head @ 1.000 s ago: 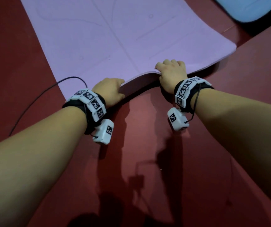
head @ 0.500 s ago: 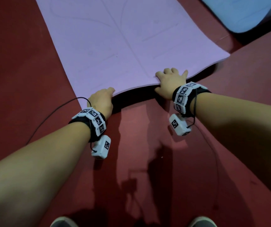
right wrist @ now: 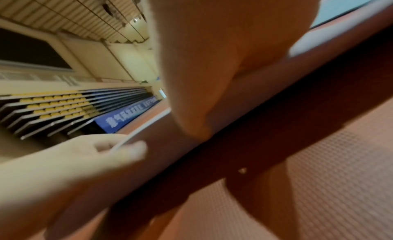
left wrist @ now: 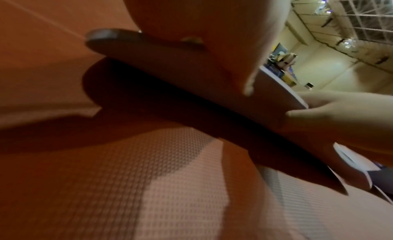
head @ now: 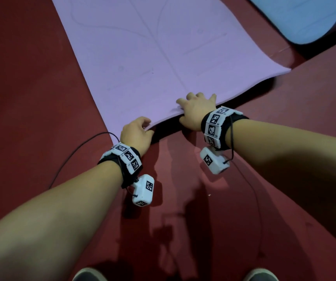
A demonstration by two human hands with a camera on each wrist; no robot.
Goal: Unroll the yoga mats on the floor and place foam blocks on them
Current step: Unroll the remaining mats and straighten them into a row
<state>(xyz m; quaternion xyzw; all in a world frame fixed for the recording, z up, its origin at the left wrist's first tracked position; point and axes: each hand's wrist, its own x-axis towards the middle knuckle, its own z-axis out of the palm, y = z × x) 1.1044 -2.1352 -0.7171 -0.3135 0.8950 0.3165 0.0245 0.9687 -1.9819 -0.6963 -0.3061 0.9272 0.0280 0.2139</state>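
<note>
1. The left hand (head: 136, 132) pinches the near short edge of the flat lilac foam yoga mat (head: 163, 57) close to its left corner, thumb under and fingers on top, as the right wrist view shows.
2. The right hand (head: 196, 110) grips the same edge further right, fingers curled over the top and thumb beneath; the edge is held just off the dark red textured floor (head: 31, 78), with a shadow under it.
3. The rest of the lilac mat lies unrolled on the floor, running away from the person; its far right near-corner floats slightly raised.
4. Likely risk: if the two hands let go unevenly, the edge could curl back or land skewed, leaving a wave in the foam.
5. A thin black cable (head: 78, 151) trails on the floor just beside the left corner; I judge it could get trapped under the mat.
6. A pale blue mat (head: 305, 17) lies at the upper right, apart from the lilac one.
7. No containers show, and no foam blocks are in view.
</note>
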